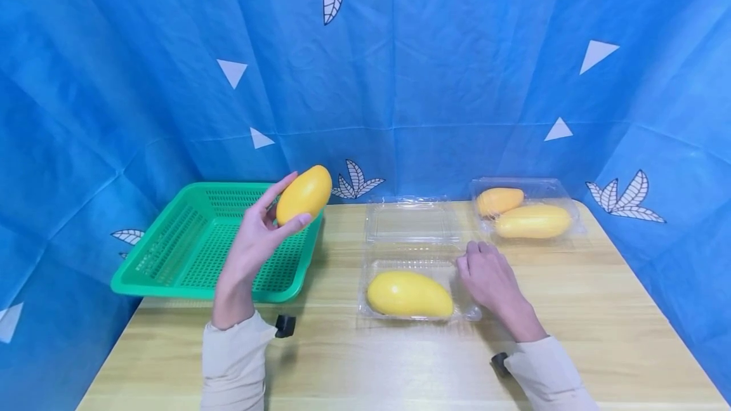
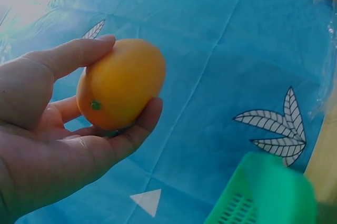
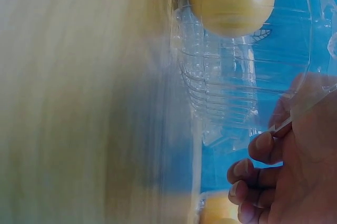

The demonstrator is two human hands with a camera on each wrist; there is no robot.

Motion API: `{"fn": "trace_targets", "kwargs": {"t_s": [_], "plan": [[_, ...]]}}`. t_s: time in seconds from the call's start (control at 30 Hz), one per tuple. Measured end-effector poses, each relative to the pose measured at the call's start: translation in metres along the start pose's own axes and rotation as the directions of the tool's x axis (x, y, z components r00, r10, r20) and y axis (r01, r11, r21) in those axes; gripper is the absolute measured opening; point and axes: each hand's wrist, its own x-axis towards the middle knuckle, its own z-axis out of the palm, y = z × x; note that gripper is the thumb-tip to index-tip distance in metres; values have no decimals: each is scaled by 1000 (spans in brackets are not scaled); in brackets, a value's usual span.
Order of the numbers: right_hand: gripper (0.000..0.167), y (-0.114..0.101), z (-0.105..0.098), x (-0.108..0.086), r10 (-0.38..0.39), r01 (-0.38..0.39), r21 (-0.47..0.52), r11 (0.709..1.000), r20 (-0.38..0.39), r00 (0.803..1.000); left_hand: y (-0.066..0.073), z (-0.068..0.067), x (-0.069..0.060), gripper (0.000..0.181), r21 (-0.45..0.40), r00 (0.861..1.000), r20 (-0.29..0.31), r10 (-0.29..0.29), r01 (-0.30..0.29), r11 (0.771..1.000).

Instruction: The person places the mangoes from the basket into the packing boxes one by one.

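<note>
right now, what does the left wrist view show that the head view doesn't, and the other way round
Only the left wrist view shows the green spot on the raised mango. Only the head view shows the right grip and the sleeves. Both show the left grip holding that mango, part of the basket, the blue cloth and some table.

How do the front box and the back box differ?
The front box lies open, lid folded back; the back box looks closed. The front box holds one fruit; the back box holds two. The right hand grips the front box's edge, but isn't holding the back box. Both are clear and rest on the table.
</note>
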Motion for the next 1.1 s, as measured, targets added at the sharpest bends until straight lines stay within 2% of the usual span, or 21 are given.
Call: {"fn": "trace_targets", "kwargs": {"t_s": [0.1,0.43,0.8,0.93,1.1], "plan": [[22,1,1,0,4,-4,-5,1000,0,1000,-1,5,2,71,3,999,31,12,-12,1000],[24,1,0,0,-5,5,-12,1000,-11,1000,0,25,3,70,-5,995,77,61,-61,998],[23,0,0,-1,-10,10,0,1000,-8,1000,-1,53,3,68,-37,972,190,137,-132,991],[22,-1,0,-1,-11,11,-1,1000,-14,1000,-2,64,4,68,-64,963,231,138,-127,990],[22,-2,-1,-1,-11,11,-6,1000,-15,1000,-3,73,4,65,-79,964,239,117,-101,992]]}}
